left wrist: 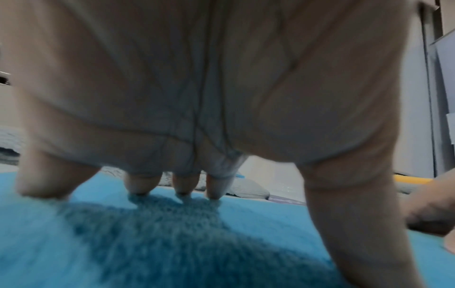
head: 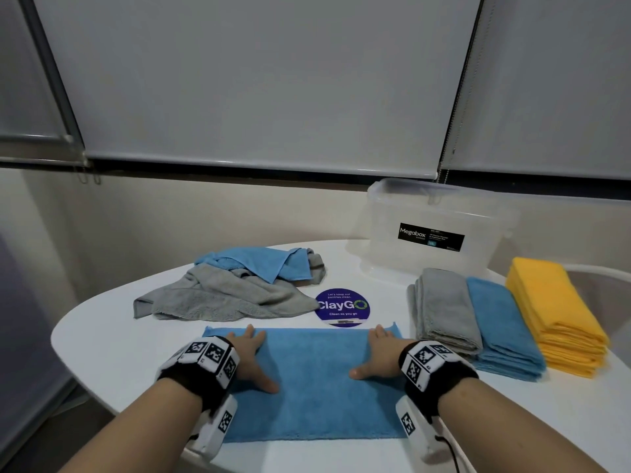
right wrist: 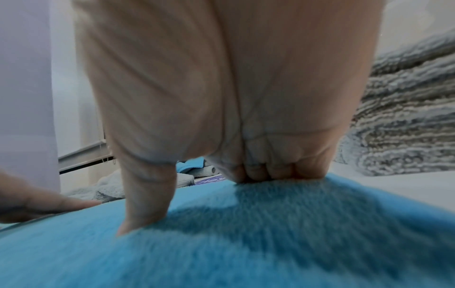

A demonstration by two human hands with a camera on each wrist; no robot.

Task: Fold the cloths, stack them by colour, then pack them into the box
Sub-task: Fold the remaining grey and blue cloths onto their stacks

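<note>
A blue cloth (head: 314, 384) lies flat on the white table (head: 112, 339) in front of me, folded into a wide rectangle. My left hand (head: 251, 356) presses its left part with straight, spread fingers (left wrist: 140, 185). My right hand (head: 374, 353) presses its right part the same way, thumb (right wrist: 145, 204) out to the side. Unfolded blue (head: 259, 262) and grey (head: 225, 295) cloths lie in a heap at the back left. On the right stand folded stacks: grey (head: 444, 308), blue (head: 502, 329) and yellow (head: 553, 315). A clear plastic box (head: 433, 227) stands behind them.
A round purple sticker (head: 342, 307) lies on the table between the heap and the flat cloth. Wall and window blinds (head: 259, 80) close off the back. The table's curved edge runs near my left forearm.
</note>
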